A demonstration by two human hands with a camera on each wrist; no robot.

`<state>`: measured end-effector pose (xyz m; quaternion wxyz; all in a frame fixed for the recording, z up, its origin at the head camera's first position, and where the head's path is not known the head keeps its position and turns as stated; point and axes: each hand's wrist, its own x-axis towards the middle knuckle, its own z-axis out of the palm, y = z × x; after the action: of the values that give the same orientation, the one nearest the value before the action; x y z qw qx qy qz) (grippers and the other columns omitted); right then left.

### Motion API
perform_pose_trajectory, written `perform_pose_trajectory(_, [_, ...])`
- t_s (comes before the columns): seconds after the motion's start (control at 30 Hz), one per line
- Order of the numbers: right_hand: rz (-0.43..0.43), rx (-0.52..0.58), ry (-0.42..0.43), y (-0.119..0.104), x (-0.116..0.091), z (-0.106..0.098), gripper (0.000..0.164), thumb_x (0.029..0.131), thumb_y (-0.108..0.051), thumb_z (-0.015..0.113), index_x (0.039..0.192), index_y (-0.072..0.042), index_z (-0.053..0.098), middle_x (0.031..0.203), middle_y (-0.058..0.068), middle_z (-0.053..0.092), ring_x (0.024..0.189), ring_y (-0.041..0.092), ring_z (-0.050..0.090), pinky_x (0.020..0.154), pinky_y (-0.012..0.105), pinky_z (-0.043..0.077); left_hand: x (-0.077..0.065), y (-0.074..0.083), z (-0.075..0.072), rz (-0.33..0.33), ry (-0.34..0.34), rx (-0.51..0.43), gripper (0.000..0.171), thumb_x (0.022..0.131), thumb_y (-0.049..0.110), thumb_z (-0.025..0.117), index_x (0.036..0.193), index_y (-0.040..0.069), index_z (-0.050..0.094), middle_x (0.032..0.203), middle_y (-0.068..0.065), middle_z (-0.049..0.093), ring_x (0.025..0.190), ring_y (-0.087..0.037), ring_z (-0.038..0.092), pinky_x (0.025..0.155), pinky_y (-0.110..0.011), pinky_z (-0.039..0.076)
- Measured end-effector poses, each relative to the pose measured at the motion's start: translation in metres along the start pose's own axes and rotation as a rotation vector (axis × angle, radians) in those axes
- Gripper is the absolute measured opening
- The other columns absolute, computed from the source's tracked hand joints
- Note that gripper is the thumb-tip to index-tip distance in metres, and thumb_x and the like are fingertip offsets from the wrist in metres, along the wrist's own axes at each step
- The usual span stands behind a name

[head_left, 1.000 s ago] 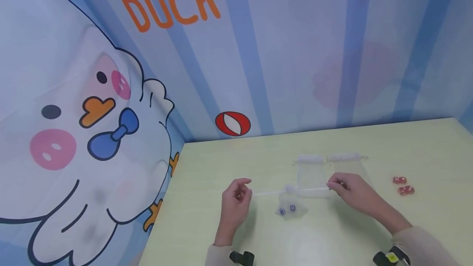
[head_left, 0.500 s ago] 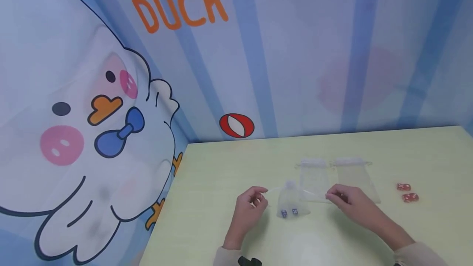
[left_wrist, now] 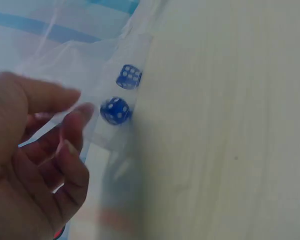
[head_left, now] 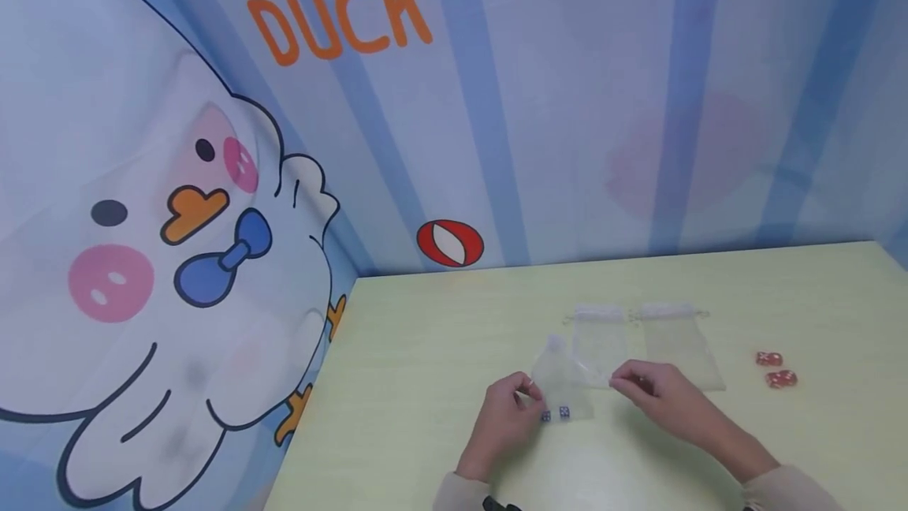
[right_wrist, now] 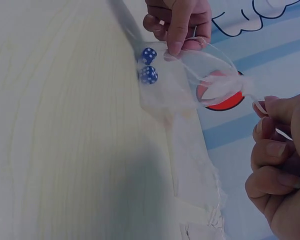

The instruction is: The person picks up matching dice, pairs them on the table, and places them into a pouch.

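A small sheer white drawstring pouch (head_left: 563, 381) stands on the table with its neck gathered, two blue dice (right_wrist: 148, 75) with white pips at its bottom. My left hand (head_left: 507, 420) is at the pouch's left side, thumb tip against its lower part. A slack loop of the drawstring (right_wrist: 220, 51) runs from the neck to these curled left fingers. On the other side, my right hand (head_left: 660, 397) pinches the opposite ribbon end (right_wrist: 260, 104) between thumb and index finger. In the left wrist view, the left fingertips (left_wrist: 72, 100) are blurred beside the dice.
Two flat sheer pouches, a nearer one (head_left: 592, 333) and one to its right (head_left: 677, 341), lie behind the right hand. Several red dice (head_left: 780, 378) sit at the right of the pale table (head_left: 426, 322). A printed cloth backdrop (head_left: 567, 101) rises along the back and left.
My left hand has moved right, up to the pouch, and its ribbon has gone from taut to slack. The pouch now stands taller. The right hand has shifted slightly left.
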<state>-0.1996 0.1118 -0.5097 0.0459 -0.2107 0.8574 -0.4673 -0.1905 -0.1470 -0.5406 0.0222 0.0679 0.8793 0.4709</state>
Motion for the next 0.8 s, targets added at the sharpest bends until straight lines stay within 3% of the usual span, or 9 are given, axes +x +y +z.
perform_pose_trajectory(0.17, [-0.016, -0.014, 0.031, 0.002, -0.001, -0.001, 0.021, 0.09, -0.03, 0.054, 0.093, -0.012, 0.065, 0.073, -0.001, 0.059, 0.057, 0.008, 0.05, 0.051, 0.024, 0.044, 0.006, 0.001, -0.001, -0.021, 0.089, 0.01, 0.012, 0.081, 0.013, 0.065, 0.079, 0.024, 0.059, 0.08, 0.01, 0.057, 0.058, -0.008, 0.049, 0.05, -0.022, 0.04])
perform_pose_trajectory(0.43, [0.052, 0.001, 0.044, 0.009, -0.007, -0.001, 0.024, 0.089, -0.03, 0.057, 0.099, -0.009, 0.063, 0.069, 0.002, 0.056, 0.056, 0.01, 0.048, 0.049, 0.024, 0.042, 0.031, -0.01, -0.026, -0.029, 0.14, -0.042, 0.011, 0.082, 0.01, 0.065, 0.082, 0.019, 0.059, 0.081, 0.006, 0.058, 0.059, -0.01, 0.049, 0.05, -0.024, 0.043])
perform_pose_trajectory(0.63, [0.112, 0.004, 0.04, 0.015, -0.012, -0.001, 0.022, 0.088, -0.026, 0.059, 0.1, -0.009, 0.063, 0.07, 0.003, 0.056, 0.057, 0.011, 0.049, 0.05, 0.024, 0.042, 0.056, -0.023, -0.036, -0.078, 0.198, 0.06, 0.011, 0.08, 0.006, 0.064, 0.086, 0.015, 0.061, 0.078, 0.005, 0.056, 0.066, -0.01, 0.051, 0.06, -0.027, 0.043])
perform_pose_trajectory(0.8, [0.128, 0.01, 0.046, 0.018, -0.015, -0.003, 0.02, 0.087, -0.023, 0.059, 0.1, -0.008, 0.063, 0.07, 0.003, 0.056, 0.057, 0.011, 0.05, 0.051, 0.024, 0.043, 0.066, -0.027, -0.036, -0.107, 0.225, 0.1, 0.012, 0.077, 0.003, 0.06, 0.086, 0.011, 0.062, 0.075, 0.003, 0.055, 0.067, -0.011, 0.051, 0.061, -0.027, 0.042])
